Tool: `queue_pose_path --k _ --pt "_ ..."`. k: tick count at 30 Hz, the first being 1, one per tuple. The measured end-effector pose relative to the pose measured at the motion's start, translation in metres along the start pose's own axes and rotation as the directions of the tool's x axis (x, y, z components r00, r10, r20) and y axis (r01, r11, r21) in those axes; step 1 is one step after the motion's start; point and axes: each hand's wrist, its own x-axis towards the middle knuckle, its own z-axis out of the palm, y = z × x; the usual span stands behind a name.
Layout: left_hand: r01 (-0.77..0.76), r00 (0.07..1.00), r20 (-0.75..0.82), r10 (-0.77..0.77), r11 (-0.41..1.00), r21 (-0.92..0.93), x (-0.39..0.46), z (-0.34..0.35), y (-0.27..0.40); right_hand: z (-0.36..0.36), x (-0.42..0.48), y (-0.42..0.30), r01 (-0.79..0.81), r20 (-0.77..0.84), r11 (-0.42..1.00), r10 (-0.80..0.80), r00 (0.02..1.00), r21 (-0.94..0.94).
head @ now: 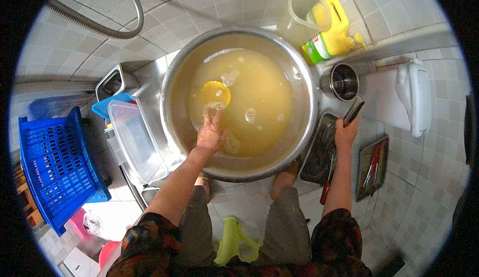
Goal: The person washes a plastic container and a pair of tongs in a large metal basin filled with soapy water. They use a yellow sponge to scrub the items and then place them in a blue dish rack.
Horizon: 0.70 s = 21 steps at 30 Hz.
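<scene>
A wide metal basin [239,168] of cloudy yellowish water with some foam stands before me. My left hand [211,134] reaches into it, fingers spread, the fingertips at the water's surface beside a yellow-rimmed round item [217,93] that lies partly under the water. I cannot tell what that item is. To the right of the basin, my right hand [346,129] is closed around a dark handle-like object [353,111], above a dark tray [318,153] of utensils. A steel pot [343,82] stands just beyond this hand.
Clear plastic containers [136,142] and a blue basket [61,164] are at the left. A yellow detergent jug [333,30] stands back right beside a clear tub [295,18]. A tray with red-handled tools [374,164] lies right. A light-green pitcher [230,239] is between my legs.
</scene>
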Motion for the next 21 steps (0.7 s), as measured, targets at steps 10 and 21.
queue_pose_path --k 10,21 --pt "-0.022 0.97 0.242 -0.025 0.982 0.189 0.012 0.006 -0.019 -0.018 0.005 -0.035 0.143 -0.082 0.983 -0.134 0.988 0.115" --pt "-0.148 0.986 -0.01 0.166 0.901 0.408 0.032 0.005 -0.003 -0.087 -0.038 -0.199 0.338 0.113 0.898 -0.381 0.918 0.283"
